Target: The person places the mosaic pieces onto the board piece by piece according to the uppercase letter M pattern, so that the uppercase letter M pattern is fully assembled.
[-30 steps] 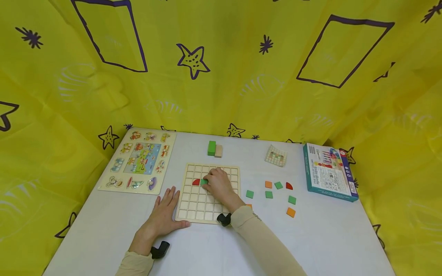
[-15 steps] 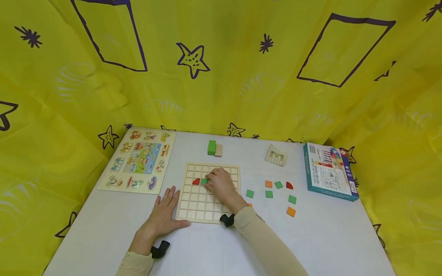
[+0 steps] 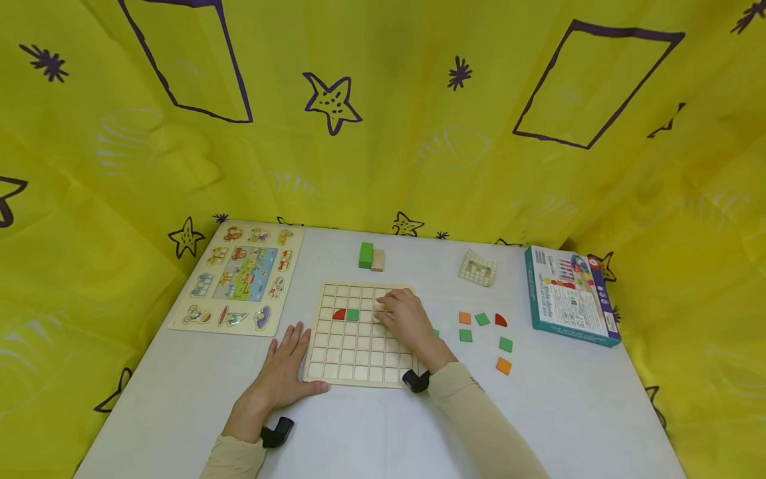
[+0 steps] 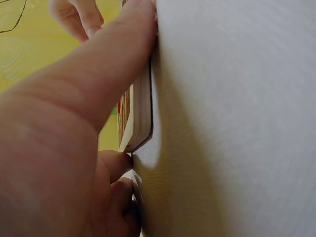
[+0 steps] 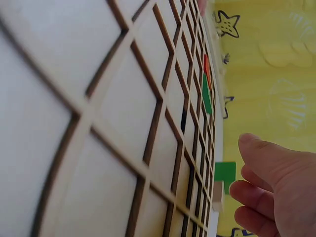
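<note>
A square wooden grid board (image 3: 347,356) lies on the white table. In one of its rows, a red quarter-circle tile (image 3: 339,314) sits in a cell directly left of a green square tile (image 3: 352,315). My left hand (image 3: 278,376) rests at the board's near left corner, thumb along the front edge, other fingers spread beside the left side. Over the right part of the board is my right hand (image 3: 409,326), its fingers loosely bent. The right wrist view shows nothing in that hand, held apart from the green tile (image 5: 207,94).
Right of the board lie loose tiles, among them an orange square (image 3: 504,366), a green square (image 3: 465,335) and a red quarter-circle (image 3: 501,320). Behind them are a small pattern card (image 3: 478,268) and a box (image 3: 571,296). A picture puzzle (image 3: 245,273) lies left; a green block (image 3: 366,255) stands behind.
My right hand has let go of the green tile and moved right across the board. The tile stays in its cell beside the red one. My left hand keeps its place.
</note>
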A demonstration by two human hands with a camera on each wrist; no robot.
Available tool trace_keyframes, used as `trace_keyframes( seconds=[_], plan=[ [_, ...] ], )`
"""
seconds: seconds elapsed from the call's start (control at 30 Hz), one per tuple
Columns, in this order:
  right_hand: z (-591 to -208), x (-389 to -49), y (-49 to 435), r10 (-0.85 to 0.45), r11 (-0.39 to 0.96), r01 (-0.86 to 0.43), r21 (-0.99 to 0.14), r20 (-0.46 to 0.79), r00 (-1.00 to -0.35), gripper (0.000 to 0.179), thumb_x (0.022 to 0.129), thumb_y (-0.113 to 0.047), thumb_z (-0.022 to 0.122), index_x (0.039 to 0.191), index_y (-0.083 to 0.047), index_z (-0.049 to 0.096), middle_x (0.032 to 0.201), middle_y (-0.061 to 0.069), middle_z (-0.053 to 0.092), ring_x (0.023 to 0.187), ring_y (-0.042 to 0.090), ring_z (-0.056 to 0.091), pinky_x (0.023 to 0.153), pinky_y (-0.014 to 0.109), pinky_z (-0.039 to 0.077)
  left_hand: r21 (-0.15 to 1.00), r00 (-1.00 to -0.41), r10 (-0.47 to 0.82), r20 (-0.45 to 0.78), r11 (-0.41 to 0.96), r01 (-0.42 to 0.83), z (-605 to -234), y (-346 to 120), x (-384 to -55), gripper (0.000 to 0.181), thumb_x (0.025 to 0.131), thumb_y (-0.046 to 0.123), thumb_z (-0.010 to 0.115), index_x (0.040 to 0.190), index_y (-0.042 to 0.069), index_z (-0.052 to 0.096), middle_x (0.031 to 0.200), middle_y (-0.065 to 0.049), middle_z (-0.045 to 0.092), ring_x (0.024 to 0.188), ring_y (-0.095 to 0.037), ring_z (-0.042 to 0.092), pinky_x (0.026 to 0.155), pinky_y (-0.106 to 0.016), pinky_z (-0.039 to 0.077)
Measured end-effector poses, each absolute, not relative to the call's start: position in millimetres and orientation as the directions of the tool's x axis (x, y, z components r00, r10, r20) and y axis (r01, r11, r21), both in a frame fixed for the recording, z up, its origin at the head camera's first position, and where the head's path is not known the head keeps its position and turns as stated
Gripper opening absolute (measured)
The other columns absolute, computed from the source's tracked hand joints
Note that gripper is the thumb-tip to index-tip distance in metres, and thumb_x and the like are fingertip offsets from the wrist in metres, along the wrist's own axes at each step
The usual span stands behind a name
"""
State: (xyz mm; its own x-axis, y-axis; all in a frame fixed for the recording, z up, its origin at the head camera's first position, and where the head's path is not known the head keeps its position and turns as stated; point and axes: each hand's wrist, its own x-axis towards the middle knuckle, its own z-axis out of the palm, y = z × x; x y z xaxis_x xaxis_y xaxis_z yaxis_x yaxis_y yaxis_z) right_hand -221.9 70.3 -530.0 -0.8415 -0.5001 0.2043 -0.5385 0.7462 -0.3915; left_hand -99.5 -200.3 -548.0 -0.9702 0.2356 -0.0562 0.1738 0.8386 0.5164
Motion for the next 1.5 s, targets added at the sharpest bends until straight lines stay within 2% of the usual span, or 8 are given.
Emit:
trace_keyframes(
  seconds=[0.4, 0.83, 1.5],
  plan=[
    [-528.8, -228.4, 121.0, -0.411, 0.776, -0.471, -0.420, 0.231, -0.882, 0.033, 0.092, -0.026, 0.071, 0.116, -0.003, 0.071, 0.113, 0.009, 0.064, 0.106, 0.028, 0.053, 0.093, 0.044, 0.043, 0.517, -0.969, 0.238, -0.069, 0.839, 0.169, -549.4, -199.2, -101.6, 0.115, 0.072, 0.058, 0.078, 0.151, -0.006, 0.024, 0.159, -0.022, 0.012, 0.145, -0.039, 0.006, 0.112, -0.060, 0.003],
    [-521.3, -225.4, 178.0, -0.279, 0.824, -0.332, -0.459, 0.181, -0.943, 0.035, 0.091, -0.025, 0.071, 0.117, -0.001, 0.070, 0.115, 0.014, 0.064, 0.111, 0.033, 0.050, 0.097, 0.050, 0.038, 0.508, -0.969, 0.237, -0.069, 0.844, 0.170, -549.8, -199.8, -103.3, 0.115, 0.072, 0.059, 0.078, 0.151, -0.006, 0.024, 0.159, -0.021, 0.011, 0.146, -0.039, 0.005, 0.113, -0.059, 0.002],
    [-530.4, -217.3, 213.7, -0.233, 0.853, -0.265, -0.449, 0.125, -0.964, 0.034, 0.088, -0.019, 0.075, 0.115, 0.001, 0.070, 0.114, 0.017, 0.064, 0.110, 0.035, 0.050, 0.097, 0.053, 0.037, 0.520, -0.967, 0.240, -0.088, 0.839, 0.161, -552.3, -200.8, -102.0, 0.117, 0.072, 0.060, 0.077, 0.152, -0.005, 0.022, 0.160, -0.021, 0.009, 0.146, -0.037, 0.003, 0.113, -0.059, 0.000]
  ],
)
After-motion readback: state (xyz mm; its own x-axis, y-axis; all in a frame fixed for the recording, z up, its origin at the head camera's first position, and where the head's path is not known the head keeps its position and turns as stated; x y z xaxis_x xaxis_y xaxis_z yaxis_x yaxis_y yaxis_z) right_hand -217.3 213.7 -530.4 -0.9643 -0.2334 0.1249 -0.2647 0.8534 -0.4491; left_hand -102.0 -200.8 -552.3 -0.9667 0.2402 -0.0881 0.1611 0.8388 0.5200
